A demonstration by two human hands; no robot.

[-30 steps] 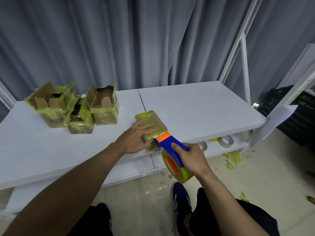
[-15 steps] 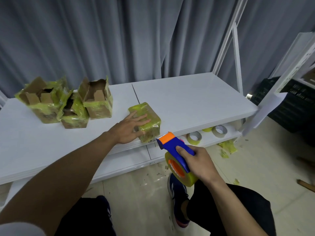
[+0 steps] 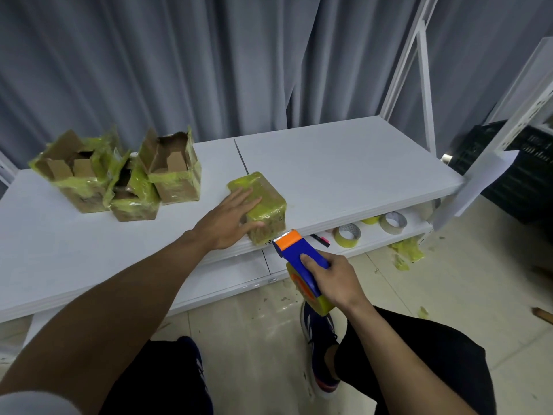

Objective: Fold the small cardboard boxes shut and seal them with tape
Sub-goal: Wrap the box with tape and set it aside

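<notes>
Left hand (image 3: 229, 218), fingers straight, pressing flat on the taped box (image 3: 269, 205).
My right hand (image 3: 335, 280) grips the dispenser (image 3: 299, 256), its blade just beside the box's near end. The box's long axis runs directly ahead from that blade, slightly leftward.

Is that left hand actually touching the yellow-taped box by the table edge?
Touching. The head view shows the left hand lying flat on the taped box, straight fingers spread over its top and the thumb against its near side.
</notes>
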